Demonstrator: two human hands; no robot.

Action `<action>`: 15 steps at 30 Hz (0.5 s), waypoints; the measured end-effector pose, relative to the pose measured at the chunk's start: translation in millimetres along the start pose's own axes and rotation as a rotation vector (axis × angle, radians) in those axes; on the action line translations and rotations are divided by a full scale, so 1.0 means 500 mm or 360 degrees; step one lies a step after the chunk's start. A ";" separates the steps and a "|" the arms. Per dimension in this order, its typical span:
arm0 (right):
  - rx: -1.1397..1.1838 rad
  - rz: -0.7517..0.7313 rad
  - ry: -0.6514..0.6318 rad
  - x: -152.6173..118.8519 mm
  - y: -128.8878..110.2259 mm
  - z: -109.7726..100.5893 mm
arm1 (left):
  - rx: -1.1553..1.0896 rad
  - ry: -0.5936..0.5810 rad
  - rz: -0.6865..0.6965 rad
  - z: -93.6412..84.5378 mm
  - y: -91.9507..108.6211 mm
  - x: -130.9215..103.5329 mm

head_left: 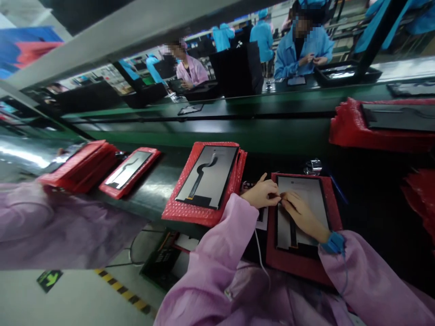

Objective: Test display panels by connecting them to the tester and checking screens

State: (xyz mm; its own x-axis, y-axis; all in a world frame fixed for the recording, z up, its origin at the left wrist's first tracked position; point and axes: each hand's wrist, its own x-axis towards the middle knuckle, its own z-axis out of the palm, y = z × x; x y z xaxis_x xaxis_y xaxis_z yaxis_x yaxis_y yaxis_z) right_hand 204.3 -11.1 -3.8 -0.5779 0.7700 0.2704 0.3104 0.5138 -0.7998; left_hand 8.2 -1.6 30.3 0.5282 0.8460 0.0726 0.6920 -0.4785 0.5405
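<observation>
A grey display panel [311, 186] with a black border lies face down on a flat red pad [283, 261] in front of me. Its dark flex cable [293, 233] runs partly under my right hand [302, 215], which wears a blue wrist strap. My left hand [261, 194] is at the panel's left edge, fingers curled into a pinch. Both hands' fingertips meet at that edge; whatever they pinch is too small to make out. Left of them, a similar display panel [220, 174] with a curved flex cable rests on red bubble-wrap sleeves [176, 213].
Further left are another panel on red wrap [127, 172] and a stack of red bubble-wrap sleeves [84, 167], near a co-worker's pink sleeve [68, 226]. A shiny metal object [312, 167] and a blue pen-like stick [338, 185] lie beyond the pad. More wrapped panels [353, 136] sit at right.
</observation>
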 end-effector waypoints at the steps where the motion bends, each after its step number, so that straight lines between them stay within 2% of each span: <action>1: 0.0000 0.0006 0.0001 0.000 0.000 0.000 | 0.0009 0.0007 -0.0011 0.001 -0.001 0.002; 3: -0.0007 0.0017 0.0034 0.001 0.000 -0.001 | 0.0027 0.0026 -0.0035 0.001 0.000 0.001; 5: -0.0041 0.0025 0.0124 0.002 -0.003 -0.008 | 0.0043 0.0130 -0.0063 -0.001 0.007 -0.007; 6: -0.0078 0.0028 0.0182 0.002 -0.006 -0.014 | 0.0052 0.0252 -0.0086 -0.002 0.014 -0.016; 9: -0.0270 0.0072 0.0352 -0.017 -0.018 -0.043 | 0.0090 0.0794 -0.0174 0.000 0.056 -0.065; 11: -0.0416 0.0150 0.0434 -0.050 -0.030 -0.066 | 0.0091 0.1032 -0.0178 0.012 0.094 -0.111; 13: -0.0508 0.0265 0.0479 -0.099 -0.044 -0.086 | 0.0048 0.1065 -0.0151 0.032 0.129 -0.162; 15: -0.0555 0.0403 0.0490 -0.155 -0.058 -0.097 | 0.0061 0.1077 -0.0244 0.057 0.153 -0.210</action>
State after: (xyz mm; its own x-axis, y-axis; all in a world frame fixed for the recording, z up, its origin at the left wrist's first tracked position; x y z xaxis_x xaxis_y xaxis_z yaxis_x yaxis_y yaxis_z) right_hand 277.0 -67.4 24.4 -0.2202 0.9349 0.2783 0.6746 0.3520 -0.6489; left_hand 19.6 -134.0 40.2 0.0089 0.8596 0.5109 0.7579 -0.3391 0.5573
